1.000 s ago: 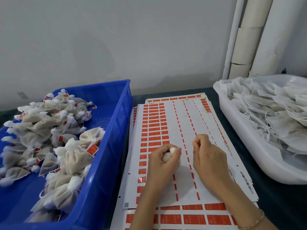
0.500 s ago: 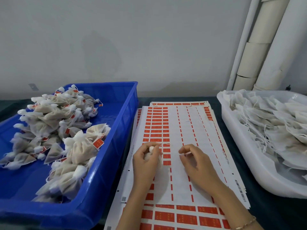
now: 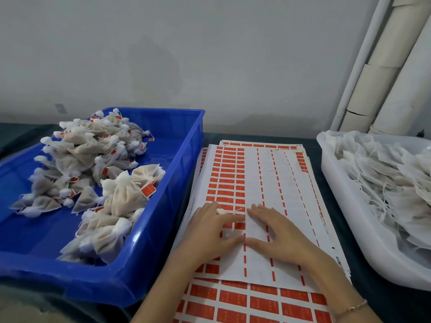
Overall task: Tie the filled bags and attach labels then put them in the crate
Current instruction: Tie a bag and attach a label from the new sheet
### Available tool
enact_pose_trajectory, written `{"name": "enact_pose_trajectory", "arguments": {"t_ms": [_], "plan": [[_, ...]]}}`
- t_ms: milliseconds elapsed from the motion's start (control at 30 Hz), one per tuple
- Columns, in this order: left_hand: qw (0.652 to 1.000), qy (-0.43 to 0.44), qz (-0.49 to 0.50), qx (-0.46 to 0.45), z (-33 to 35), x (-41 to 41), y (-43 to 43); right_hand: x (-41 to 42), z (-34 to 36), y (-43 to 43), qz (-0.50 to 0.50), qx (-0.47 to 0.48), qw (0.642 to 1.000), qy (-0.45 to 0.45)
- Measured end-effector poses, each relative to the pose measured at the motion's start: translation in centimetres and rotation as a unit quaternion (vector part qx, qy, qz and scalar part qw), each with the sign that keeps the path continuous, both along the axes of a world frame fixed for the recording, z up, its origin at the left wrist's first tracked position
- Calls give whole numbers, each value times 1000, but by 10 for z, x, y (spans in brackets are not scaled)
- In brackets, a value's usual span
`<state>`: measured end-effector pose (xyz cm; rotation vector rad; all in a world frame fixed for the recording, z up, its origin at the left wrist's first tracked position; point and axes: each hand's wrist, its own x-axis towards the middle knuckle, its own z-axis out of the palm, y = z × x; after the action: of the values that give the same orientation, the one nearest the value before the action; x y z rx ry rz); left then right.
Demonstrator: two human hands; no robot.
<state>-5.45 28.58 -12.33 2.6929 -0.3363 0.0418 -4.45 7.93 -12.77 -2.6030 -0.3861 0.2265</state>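
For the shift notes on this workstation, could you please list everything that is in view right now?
blue crate: one, blue, left on the table
tied bags: a heap, too many to count, white with red labels, in the blue crate
label sheets: a stack, white with red labels, centre
white tub: one, white, right
unlabelled bags: many, white, strings loose, in the white tub
tubes: about three, pale, leaning at the wall, far right
table: one, dark, under everything
small bag: one, white, in the left hand
bracelet: one, thin, right wrist
left hand: grips the small bag over the label sheets
right hand: fingers flat on the label sheets
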Motion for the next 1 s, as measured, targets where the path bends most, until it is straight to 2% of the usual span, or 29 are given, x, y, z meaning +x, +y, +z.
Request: {"name": "enact_pose_trajectory", "arguments": {"t_ms": [133, 467, 633, 833, 1000], "plan": [[999, -10, -26, 43, 7, 6, -2, 3, 1, -2, 19, -37, 999, -10], [998, -5, -55, 29, 15, 7, -6, 2, 2, 1, 17, -71, 996, -52], [999, -6, -50, -21, 11, 4, -6, -7, 2, 4, -1, -31, 998, -60], [991, 60, -27, -118, 10, 7, -5, -9, 6, 5, -5, -27, 998, -49], [981, 112, -19, -155, 16, 14, -5, -9, 3, 6, -10, -32, 998, -53]]}}
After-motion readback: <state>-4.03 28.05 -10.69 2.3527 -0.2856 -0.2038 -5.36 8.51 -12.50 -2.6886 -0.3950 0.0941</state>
